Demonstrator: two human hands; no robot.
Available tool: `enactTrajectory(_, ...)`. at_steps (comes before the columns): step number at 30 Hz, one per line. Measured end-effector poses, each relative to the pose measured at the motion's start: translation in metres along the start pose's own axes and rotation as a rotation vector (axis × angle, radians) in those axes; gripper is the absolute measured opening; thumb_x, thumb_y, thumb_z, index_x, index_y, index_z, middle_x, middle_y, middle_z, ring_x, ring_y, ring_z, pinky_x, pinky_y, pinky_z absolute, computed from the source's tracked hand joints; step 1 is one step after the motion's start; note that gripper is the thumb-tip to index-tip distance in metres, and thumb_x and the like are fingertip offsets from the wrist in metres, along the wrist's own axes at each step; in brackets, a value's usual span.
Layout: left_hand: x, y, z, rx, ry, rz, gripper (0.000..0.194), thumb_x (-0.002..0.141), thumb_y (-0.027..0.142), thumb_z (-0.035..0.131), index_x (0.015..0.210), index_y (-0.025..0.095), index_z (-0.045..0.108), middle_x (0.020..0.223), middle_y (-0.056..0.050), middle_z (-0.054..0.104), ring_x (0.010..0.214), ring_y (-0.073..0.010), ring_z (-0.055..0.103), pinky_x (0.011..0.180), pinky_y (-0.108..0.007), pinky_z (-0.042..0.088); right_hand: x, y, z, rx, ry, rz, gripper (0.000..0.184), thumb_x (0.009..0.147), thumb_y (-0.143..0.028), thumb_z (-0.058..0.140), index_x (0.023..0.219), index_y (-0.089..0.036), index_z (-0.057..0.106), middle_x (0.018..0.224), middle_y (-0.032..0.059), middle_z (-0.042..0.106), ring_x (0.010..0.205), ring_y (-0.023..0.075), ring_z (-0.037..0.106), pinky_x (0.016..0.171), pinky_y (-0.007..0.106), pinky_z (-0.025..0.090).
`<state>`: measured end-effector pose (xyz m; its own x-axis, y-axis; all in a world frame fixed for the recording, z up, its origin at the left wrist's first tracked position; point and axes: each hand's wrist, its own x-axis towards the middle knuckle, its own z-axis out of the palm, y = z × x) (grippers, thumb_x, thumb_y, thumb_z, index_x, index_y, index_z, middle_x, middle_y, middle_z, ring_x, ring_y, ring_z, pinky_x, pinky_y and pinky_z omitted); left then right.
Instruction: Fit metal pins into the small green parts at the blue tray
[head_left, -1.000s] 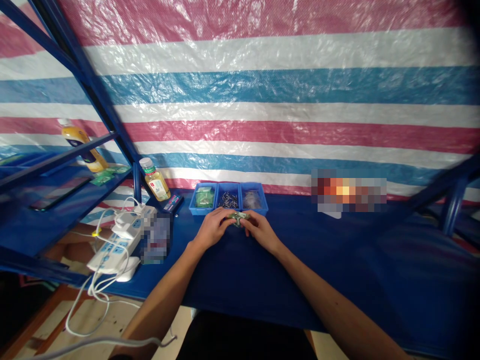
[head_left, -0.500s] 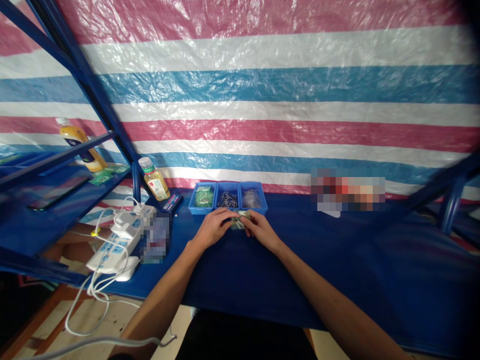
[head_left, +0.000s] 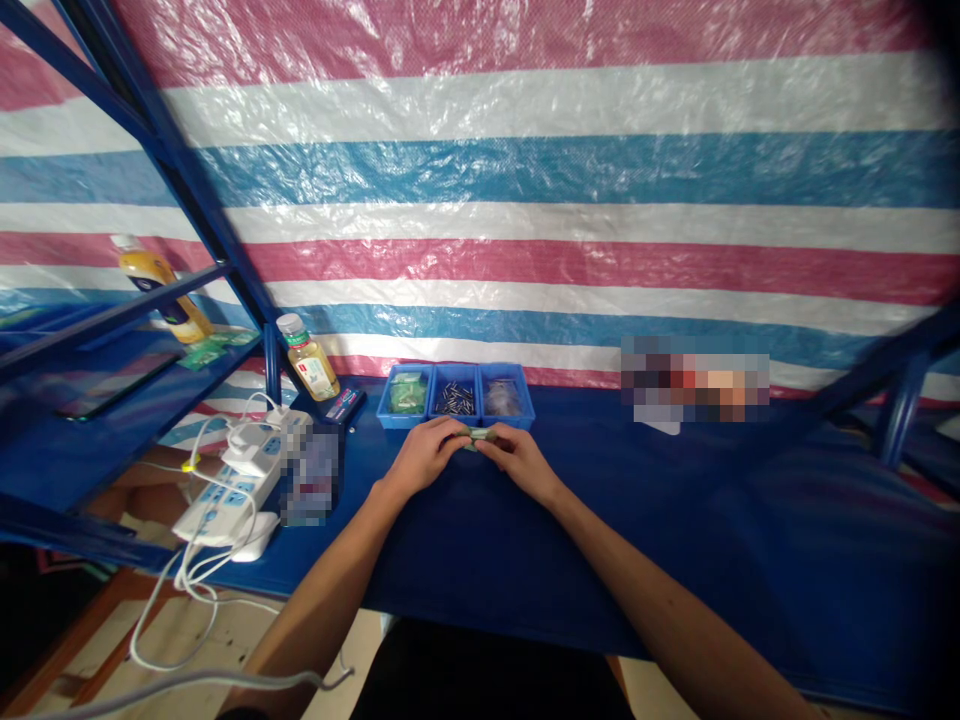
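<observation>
Pinching a green packet, narrower-looking than before, between fingers

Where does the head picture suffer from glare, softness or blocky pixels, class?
In the head view, white glare speckles the striped sheet; in the head view, the small greenish item between left hand and right hand lacks fine detail; in the head view, blocky pixels mask two patches.

Glare is speckling the striped plastic sheet, the blue tabletop is dimming toward a blurring right edge, pixelation is masking two patches.
</observation>
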<state>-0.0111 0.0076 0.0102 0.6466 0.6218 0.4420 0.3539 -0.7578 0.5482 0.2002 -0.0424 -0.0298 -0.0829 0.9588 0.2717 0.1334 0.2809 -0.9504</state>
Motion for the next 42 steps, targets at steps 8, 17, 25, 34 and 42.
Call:
enactTrajectory(8, -0.001, 0.003, 0.002, -0.044, -0.057, -0.14, 0.034, 0.106, 0.032, 0.048, 0.138, 0.021, 0.054, 0.078, 0.003, 0.067, 0.073, -0.0154, 0.065, 0.072, -0.024, 0.045, -0.002, -0.006, 0.004, 0.201, -0.009, 0.086, 0.043, 0.085, -0.05, 0.078, 0.111, -0.022, 0.058, 0.073, -0.0036, 0.067, 0.049, 0.0131, 0.059, 0.048, 0.024, 0.041)
enactTrajectory(17, -0.003, 0.002, -0.002, -0.061, 0.011, -0.145, 0.035, 0.109, 0.037, 0.04, 0.137, 0.021, 0.052, 0.081, 0.001, 0.067, 0.074, -0.0156, 0.064, 0.076, -0.026, 0.047, -0.003, -0.011, 0.003, 0.214, 0.203, -0.048, 0.032, 0.09, -0.047, 0.076, 0.093, -0.023, 0.055, 0.06, -0.008, 0.055, 0.047, 0.011, 0.053, 0.048, 0.023, 0.04)
enactTrajectory(25, -0.002, 0.0, 0.001, -0.128, 0.04, -0.178, 0.034, 0.102, 0.043, 0.058, 0.129, 0.022, 0.055, 0.086, 0.001, 0.07, 0.073, -0.0141, 0.064, 0.071, -0.025, 0.048, -0.003, -0.012, 0.003, 0.146, 0.187, 0.001, 0.035, 0.084, -0.052, 0.079, 0.093, -0.02, 0.068, 0.071, -0.0008, 0.067, 0.05, 0.014, 0.062, 0.048, 0.026, 0.046)
enactTrajectory(34, 0.0, -0.003, 0.003, -0.177, 0.064, -0.103, 0.031, 0.096, 0.042, 0.068, 0.119, 0.022, 0.068, 0.11, -0.006, 0.07, 0.09, -0.0164, 0.066, 0.069, -0.024, 0.052, -0.001, -0.008, 0.001, 0.181, 0.101, 0.005, 0.042, 0.092, -0.052, 0.071, 0.12, -0.02, 0.071, 0.084, 0.0049, 0.076, 0.06, 0.0198, 0.071, 0.046, 0.025, 0.044)
enactTrajectory(42, 0.001, -0.01, -0.02, -0.042, 0.38, -0.14, 0.02, 0.101, 0.037, 0.062, 0.103, 0.022, 0.075, 0.104, -0.006, 0.074, 0.095, -0.019, 0.066, 0.091, -0.034, 0.054, -0.006, -0.007, 0.004, 0.021, 0.065, -0.035, 0.048, 0.099, -0.048, 0.06, 0.143, -0.027, 0.06, 0.123, 0.0086, 0.074, 0.071, 0.0173, 0.073, 0.055, 0.027, 0.052)
